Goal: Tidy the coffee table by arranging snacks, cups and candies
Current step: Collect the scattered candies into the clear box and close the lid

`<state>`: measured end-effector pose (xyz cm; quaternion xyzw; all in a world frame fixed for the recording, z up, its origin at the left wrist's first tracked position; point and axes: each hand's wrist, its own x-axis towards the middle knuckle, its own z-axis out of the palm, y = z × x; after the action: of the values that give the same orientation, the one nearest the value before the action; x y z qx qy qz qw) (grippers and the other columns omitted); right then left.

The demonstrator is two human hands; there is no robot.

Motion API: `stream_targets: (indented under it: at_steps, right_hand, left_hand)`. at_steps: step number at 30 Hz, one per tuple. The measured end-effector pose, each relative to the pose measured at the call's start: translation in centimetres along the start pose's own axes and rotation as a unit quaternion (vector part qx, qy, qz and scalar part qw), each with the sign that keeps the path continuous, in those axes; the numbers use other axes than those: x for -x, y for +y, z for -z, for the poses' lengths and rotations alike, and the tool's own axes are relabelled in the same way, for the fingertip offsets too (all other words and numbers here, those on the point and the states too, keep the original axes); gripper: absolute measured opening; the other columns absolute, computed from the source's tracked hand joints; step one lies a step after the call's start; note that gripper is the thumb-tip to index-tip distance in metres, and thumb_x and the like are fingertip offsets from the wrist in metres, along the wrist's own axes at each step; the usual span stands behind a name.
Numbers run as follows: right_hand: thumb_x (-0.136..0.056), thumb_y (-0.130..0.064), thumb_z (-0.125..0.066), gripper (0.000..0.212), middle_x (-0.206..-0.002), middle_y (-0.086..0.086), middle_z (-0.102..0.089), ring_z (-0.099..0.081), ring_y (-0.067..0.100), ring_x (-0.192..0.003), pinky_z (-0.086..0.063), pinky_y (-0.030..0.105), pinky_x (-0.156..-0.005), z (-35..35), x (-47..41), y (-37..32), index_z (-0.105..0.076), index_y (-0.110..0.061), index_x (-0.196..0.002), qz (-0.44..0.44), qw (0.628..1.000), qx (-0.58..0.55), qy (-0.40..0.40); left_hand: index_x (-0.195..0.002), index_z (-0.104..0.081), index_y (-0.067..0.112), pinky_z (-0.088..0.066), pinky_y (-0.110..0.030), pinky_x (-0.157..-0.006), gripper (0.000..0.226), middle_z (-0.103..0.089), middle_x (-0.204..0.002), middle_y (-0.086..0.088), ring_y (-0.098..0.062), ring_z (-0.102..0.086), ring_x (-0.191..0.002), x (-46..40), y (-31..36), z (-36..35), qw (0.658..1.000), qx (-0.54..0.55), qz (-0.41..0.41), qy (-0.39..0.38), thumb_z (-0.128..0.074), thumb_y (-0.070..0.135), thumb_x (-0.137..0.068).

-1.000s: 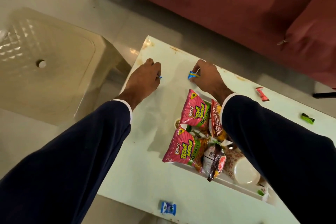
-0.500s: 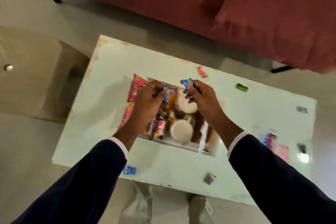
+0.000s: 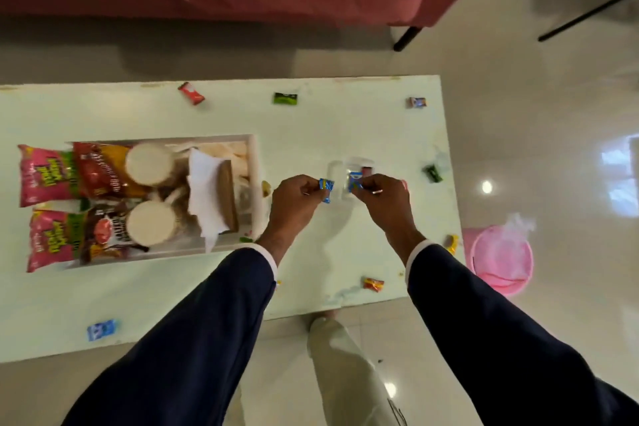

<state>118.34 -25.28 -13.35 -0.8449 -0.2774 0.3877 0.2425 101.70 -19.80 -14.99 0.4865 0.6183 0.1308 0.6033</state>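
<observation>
Hands above clear plastic container [image 3: 350, 172]: left hand [image 3: 298, 200] and right hand [image 3: 384, 197] each pinch a blue-wrapped candy [image 3: 326, 188], the right hand nearer.

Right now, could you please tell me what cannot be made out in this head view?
- Clear container: contents blurred, partly behind the right hand.
- Tray: lower contents hidden under the cups, the snack packets and the napkin.
- Candy at the far edge: wrapper print too small.
- Pink bin: inside blurred.
</observation>
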Motion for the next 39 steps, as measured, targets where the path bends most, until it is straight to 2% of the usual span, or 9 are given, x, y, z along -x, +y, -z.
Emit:
stream_targets:
  at_steps: [5, 8, 11, 15, 20, 23, 30, 36, 39]
  right_hand:
    - [-0.085, -0.020, -0.079, 0.018, -0.086, 0.008, -0.076, -0.061, 0.015, -0.064, -0.047, 0.023, -0.056, 1.1, -2.4, 2.4, -0.072, -0.009, -0.097, -0.042, 0.999, -0.003, 0.003]
    - [-0.086, -0.014, -0.076, 0.021, -0.093, 0.010, -0.077, -0.071, 0.023, -0.078, -0.059, 0.034, -0.069, 1.2, -3.1, 3.3, -0.074, -0.006, -0.105, -0.039, 0.999, -0.002, -0.012]
    - [-0.087, -0.010, -0.073, 0.025, -0.089, -0.003, -0.072, -0.072, 0.024, -0.086, -0.061, 0.036, -0.076, 1.5, -3.0, 3.7, -0.074, -0.007, -0.112, -0.020, 1.000, 0.000, -0.012]
    - [-0.090, -0.012, -0.070, 0.016, -0.083, -0.020, -0.058, -0.066, 0.017, -0.078, -0.050, 0.023, -0.053, 1.6, -1.3, 3.7, -0.073, -0.014, -0.106, -0.013, 1.000, -0.019, 0.006]
    - [-0.091, -0.007, -0.065, 0.012, -0.093, -0.002, -0.072, -0.067, 0.012, -0.080, -0.046, 0.010, -0.058, -0.3, 3.1, 2.7, -0.071, -0.014, -0.098, 0.032, 0.998, -0.040, -0.031]
    - [-0.090, -0.006, -0.063, 0.014, -0.092, -0.001, -0.071, -0.063, 0.011, -0.069, -0.049, 0.014, -0.058, -3.9, 7.2, 1.5, -0.072, -0.017, -0.093, 0.066, 0.993, -0.027, -0.093]
    - [-0.092, -0.006, -0.060, 0.018, -0.094, -0.008, -0.067, -0.065, 0.014, -0.071, -0.046, 0.013, -0.065, -16.8, 17.3, 1.0, -0.072, -0.018, -0.095, 0.095, 0.979, 0.033, -0.178]
    - [-0.090, -0.008, -0.062, 0.016, -0.094, -0.009, -0.069, -0.065, 0.006, -0.076, -0.042, 0.004, -0.063, -27.1, 24.6, 2.4, -0.070, -0.022, -0.090, 0.074, 0.974, 0.093, -0.195]
    - [-0.089, -0.006, -0.061, 0.020, -0.090, -0.011, -0.068, -0.063, 0.006, -0.077, -0.043, 0.010, -0.067, -30.9, 26.7, 3.0, -0.069, -0.024, -0.087, 0.059, 0.973, 0.106, -0.198]
  left_hand:
    - [-0.099, -0.078, 0.008, -0.049, -0.017, -0.068, 0.016, -0.079, -0.094, -0.006, -0.015, -0.070, -0.082, -2.3, 0.5, -4.3, 0.995, -0.097, -0.022, 0.014, -0.077, 0.013, -0.084]
    - [-0.104, -0.075, 0.011, -0.041, -0.003, -0.059, 0.022, -0.076, -0.091, -0.001, -0.010, -0.066, -0.080, -3.2, 0.3, -6.0, 0.992, -0.122, -0.028, 0.011, -0.079, 0.015, -0.082]
    - [-0.111, -0.071, 0.017, -0.044, -0.012, -0.062, 0.024, -0.073, -0.089, 0.003, -0.014, -0.069, -0.086, -3.1, 0.0, -6.6, 0.992, -0.120, -0.032, 0.001, -0.073, 0.013, -0.086]
    - [-0.104, -0.072, 0.020, -0.050, -0.024, -0.073, 0.020, -0.073, -0.097, 0.001, -0.016, -0.071, -0.089, -1.8, -0.9, -5.0, 0.993, -0.112, -0.029, 0.001, -0.059, 0.012, -0.091]
    - [-0.091, -0.071, 0.026, -0.047, -0.020, -0.065, 0.025, -0.073, -0.091, -0.001, -0.013, -0.072, -0.076, 3.0, -4.7, 0.3, 0.998, -0.054, -0.001, 0.019, -0.055, 0.008, -0.092]
    - [-0.087, -0.068, 0.032, -0.054, -0.027, -0.075, 0.027, -0.074, -0.089, 0.003, -0.014, -0.071, -0.079, 7.3, -8.5, 4.6, 0.997, -0.067, -0.004, 0.033, -0.056, 0.009, -0.093]
    - [-0.098, -0.068, 0.028, -0.055, -0.039, -0.082, 0.024, -0.064, -0.102, 0.009, -0.006, -0.063, -0.086, 15.9, -21.6, 17.1, 0.980, -0.179, 0.003, 0.090, -0.055, 0.009, -0.094]
    - [-0.116, -0.064, 0.021, -0.054, -0.045, -0.087, 0.033, -0.054, -0.119, -0.002, -0.025, -0.063, -0.098, 17.8, -28.0, 27.8, 0.957, -0.262, 0.017, 0.120, -0.068, 0.010, -0.085]
    - [-0.126, -0.057, 0.021, -0.054, -0.048, -0.086, 0.045, -0.049, -0.127, -0.008, -0.032, -0.060, -0.105, 16.9, -29.9, 31.3, 0.942, -0.311, 0.013, 0.126, -0.072, 0.013, -0.084]
